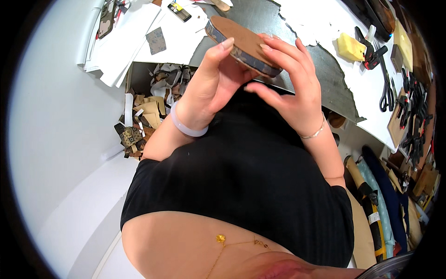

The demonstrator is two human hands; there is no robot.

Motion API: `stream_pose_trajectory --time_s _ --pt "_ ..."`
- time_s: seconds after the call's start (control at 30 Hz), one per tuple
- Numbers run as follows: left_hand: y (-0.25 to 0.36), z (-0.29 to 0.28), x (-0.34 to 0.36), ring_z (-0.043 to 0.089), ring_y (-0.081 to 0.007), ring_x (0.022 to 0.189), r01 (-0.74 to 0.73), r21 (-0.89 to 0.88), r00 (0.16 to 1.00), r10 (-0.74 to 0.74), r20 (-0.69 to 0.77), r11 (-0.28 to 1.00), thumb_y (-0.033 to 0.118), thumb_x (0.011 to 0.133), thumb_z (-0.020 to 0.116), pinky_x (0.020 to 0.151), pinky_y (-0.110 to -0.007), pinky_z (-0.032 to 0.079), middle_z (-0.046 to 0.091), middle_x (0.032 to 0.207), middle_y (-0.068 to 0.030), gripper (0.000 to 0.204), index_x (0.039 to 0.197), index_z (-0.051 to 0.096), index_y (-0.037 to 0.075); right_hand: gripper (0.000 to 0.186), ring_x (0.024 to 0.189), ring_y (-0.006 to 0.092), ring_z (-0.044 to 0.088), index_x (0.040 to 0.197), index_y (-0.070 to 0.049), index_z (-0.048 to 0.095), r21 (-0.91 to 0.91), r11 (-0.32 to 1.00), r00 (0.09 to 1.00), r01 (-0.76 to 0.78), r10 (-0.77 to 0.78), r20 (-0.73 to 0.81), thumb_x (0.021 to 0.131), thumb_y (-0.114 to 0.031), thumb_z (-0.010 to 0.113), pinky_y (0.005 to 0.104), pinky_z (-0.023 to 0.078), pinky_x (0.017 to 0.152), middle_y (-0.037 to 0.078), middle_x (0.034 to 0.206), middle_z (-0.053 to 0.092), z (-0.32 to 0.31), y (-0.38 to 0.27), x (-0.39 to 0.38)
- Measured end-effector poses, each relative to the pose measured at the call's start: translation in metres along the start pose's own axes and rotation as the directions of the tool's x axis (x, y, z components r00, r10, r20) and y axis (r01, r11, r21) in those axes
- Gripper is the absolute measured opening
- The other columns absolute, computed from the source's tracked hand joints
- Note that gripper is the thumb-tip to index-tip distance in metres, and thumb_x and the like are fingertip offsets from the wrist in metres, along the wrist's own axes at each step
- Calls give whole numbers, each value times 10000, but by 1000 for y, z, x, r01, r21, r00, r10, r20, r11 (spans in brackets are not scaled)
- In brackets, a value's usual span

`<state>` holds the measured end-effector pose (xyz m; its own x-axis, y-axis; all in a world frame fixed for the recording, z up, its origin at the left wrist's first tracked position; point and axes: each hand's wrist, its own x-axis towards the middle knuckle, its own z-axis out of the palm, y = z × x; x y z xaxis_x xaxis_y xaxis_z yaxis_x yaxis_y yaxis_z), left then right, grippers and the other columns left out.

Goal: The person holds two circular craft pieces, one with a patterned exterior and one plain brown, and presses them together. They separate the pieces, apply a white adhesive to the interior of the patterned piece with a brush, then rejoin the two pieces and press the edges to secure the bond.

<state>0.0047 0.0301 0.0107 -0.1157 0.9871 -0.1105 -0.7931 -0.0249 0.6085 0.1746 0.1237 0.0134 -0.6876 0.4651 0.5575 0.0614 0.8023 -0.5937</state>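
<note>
A flat, oval brown leather-like piece (pixel 239 38) with a dark, patterned side band is raised over the front of the workbench, its brown face up and tilted. My left hand (pixel 218 76) holds it from below and the near side, thumb against the band; the other left fingers are mostly hidden beneath it. Around its right end curves my right hand (pixel 297 76), fingertips on the brown face. The right thumb sticks out below the band, apart from the piece.
Beyond the piece lies a dark grey sheet (pixel 325 69) with ragged edges. White papers (pixel 127 44), a patterned scrap (pixel 156 40) and a lighter (pixel 180 12) are at left. Scissors (pixel 386 88), a yellow sponge-like block (pixel 351 47) and clamps lie right. Scraps (pixel 151 111) fill the space below left.
</note>
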Motion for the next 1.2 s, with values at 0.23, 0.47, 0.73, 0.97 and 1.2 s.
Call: stream_pose_trajectory --time_s 0.23,0.47,0.73,0.97,1.2 --pt "-13 6 2 550 -268 1269 74 21 984 -70 -165 997 480 1007 548 1130 -466 404 578 1397 -118 541 1368 536 77 369 942 232 723 1184 -59 685 124 984 980 -126 143 -137 826 -25 767 317 566 848 91 1116 736 9 11 -1" --pt "-4 -28 0 414 -290 1440 -364 758 896 426 125 542 -13 795 823 1166 -385 369 466 1519 -177 875 1518 330 -20 293 957 134 679 1178 -1 694 406 801 880 -440 475 16 885 -3 709 276 544 867 63 1081 730 -13 33 -27" --pt "1 -32 19 665 -237 1089 -425 867 899 236 369 262 -55 852 730 939 -316 521 693 1174 -143 380 1225 660 -23 301 1012 170 688 1189 5 664 433 788 893 -437 437 105 890 36 661 295 538 911 86 1121 722 -13 45 -37" --pt "-1 -35 26 704 -274 1017 -496 855 857 245 453 154 -62 824 733 888 -334 554 726 1100 -152 344 1162 683 -19 328 1056 263 690 1194 -15 653 302 882 932 -360 354 77 873 52 669 333 540 935 111 1175 718 -11 47 -37" --pt "2 -37 25 706 -294 1031 -522 844 845 213 491 125 -70 831 712 895 -346 559 733 1094 -161 329 1155 685 -24 394 1039 283 694 1207 -23 661 274 941 980 -198 187 68 831 93 668 347 552 917 114 1183 721 -11 56 -38"
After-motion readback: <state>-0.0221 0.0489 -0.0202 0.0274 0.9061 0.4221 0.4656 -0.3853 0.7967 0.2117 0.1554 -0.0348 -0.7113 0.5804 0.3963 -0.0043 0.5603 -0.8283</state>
